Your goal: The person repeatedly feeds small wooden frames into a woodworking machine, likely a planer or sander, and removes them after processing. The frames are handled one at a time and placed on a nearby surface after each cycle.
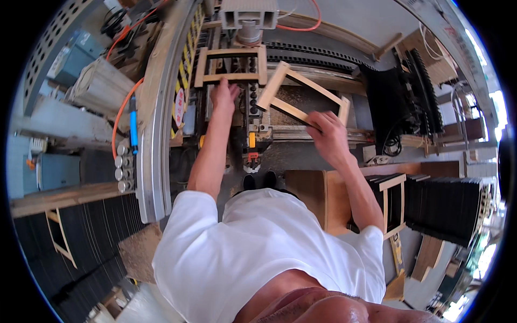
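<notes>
A light wooden frame (230,77) lies in the machine under its grey head, its near rail toward me. My left hand (223,96) is at that rail, one finger reaching up to its edge and the other fingers apart. Right of it, a second wooden frame (298,110) is held tilted above the machine bed. My right hand (326,132) grips this frame by its near rail close to the right corner, fingers wrapped round it. The fingertips under the rail are hidden.
The machine head (249,15) stands above the first frame. A black-and-yellow striped rail (187,70) runs along the left. Black cloth (383,102) hangs at the right. Stacked dark frames stand at the lower right (444,207) and lower left (91,231). A wooden box (307,194) is near my right forearm.
</notes>
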`<action>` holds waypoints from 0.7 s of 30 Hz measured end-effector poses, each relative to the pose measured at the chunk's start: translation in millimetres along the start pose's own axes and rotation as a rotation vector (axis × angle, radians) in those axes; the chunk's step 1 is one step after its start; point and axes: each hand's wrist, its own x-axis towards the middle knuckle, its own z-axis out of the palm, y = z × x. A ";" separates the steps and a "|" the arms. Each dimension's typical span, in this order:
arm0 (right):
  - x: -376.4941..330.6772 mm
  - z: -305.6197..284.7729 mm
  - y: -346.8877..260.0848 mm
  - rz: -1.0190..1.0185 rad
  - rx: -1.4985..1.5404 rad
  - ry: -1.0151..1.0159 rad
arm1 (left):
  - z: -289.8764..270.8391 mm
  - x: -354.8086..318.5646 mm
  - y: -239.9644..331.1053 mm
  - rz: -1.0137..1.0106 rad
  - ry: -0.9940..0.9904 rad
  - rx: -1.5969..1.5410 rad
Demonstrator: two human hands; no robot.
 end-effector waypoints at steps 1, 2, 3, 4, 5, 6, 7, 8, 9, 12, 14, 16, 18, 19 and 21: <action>16.2 17.1 6.2 -0.061 0.007 -0.036 | -11.4 -19.1 -2.5 -0.031 -0.015 0.000; 30.7 35.9 13.4 -0.128 0.045 -0.038 | -23.5 -36.4 -4.0 -0.059 -0.108 -0.044; 45.1 56.5 20.9 -0.225 0.059 -0.020 | -32.4 -52.9 -7.4 -0.089 -0.203 -0.087; 59.3 75.3 20.6 -0.247 0.041 -0.032 | -38.5 -64.5 -13.5 -0.083 -0.128 -0.096; 72.5 97.9 26.5 -0.293 0.078 -0.015 | -49.7 -68.9 -18.5 -0.085 -0.193 -0.097; 84.6 115.5 26.6 -0.288 0.068 -0.067 | -61.8 -69.3 -22.2 -0.097 -0.272 -0.092; 93.5 138.7 32.8 -0.214 -0.012 -0.167 | -66.4 -70.7 -22.4 -0.128 -0.383 -0.150; 101.8 158.8 41.8 -0.382 -0.127 -0.187 | -66.2 -75.4 -21.7 -0.146 -0.402 -0.176; 101.6 165.0 35.4 -0.300 -0.133 -0.200 | -64.5 -81.5 -18.6 -0.164 -0.437 -0.163; 110.2 182.0 23.5 -0.257 -0.116 -0.219 | -82.8 -68.6 -14.5 -0.125 -0.502 -0.230; 112.0 199.1 22.5 -0.324 -0.034 -0.205 | -102.9 -55.0 -16.5 -0.077 -0.646 -0.251; 114.4 194.2 30.4 -0.350 -0.007 -0.162 | -96.5 -43.7 -17.7 -0.052 -0.607 -0.201; 115.3 187.7 34.3 -0.365 0.010 -0.123 | -85.6 -49.1 -23.8 -0.033 -0.487 -0.146; 120.0 185.4 37.0 -0.362 -0.007 -0.108 | -84.0 -53.0 -24.2 -0.012 -0.470 -0.132; 130.9 191.8 38.6 -0.373 -0.025 -0.094 | -87.8 -80.5 -19.9 0.043 -0.413 -0.112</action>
